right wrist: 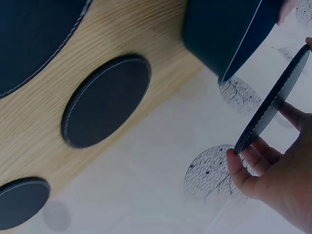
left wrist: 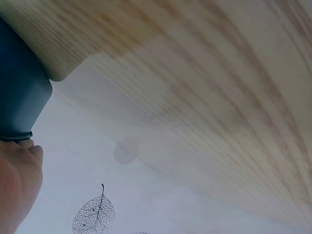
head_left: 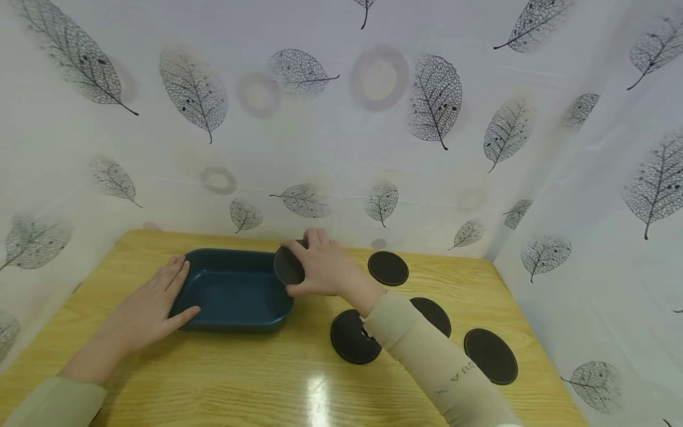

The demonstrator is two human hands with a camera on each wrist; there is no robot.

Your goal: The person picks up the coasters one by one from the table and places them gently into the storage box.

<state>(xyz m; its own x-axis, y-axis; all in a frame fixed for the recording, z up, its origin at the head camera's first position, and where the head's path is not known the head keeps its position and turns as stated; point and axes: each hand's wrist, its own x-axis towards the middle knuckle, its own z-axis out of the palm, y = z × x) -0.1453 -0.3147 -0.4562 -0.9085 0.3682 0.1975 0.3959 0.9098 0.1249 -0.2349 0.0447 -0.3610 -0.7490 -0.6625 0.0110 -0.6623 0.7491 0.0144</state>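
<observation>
A dark blue rectangular tray (head_left: 235, 325) with raised sides sits on the table. My left hand (head_left: 149, 311) rests on its left end with the fingers extended along the rim and the thumb at the front edge. In the left wrist view, those fingertips (left wrist: 24, 145) touch the tray's rim. My right hand (head_left: 325, 267) pinches a round black coaster (head_left: 288, 267) by its edge, tilted over the tray's right end. Light stitching runs around that coaster (right wrist: 273, 100) in the right wrist view, where fingers and thumb hold opposite sides.
Several more black coasters lie on the wooden table (head_left: 240, 379) to the right: one at the back (head_left: 388, 268), one at the front right (head_left: 491, 356), and others partly behind my right sleeve (head_left: 427, 356). A white leaf-patterned sheet (head_left: 341, 136) borders the table.
</observation>
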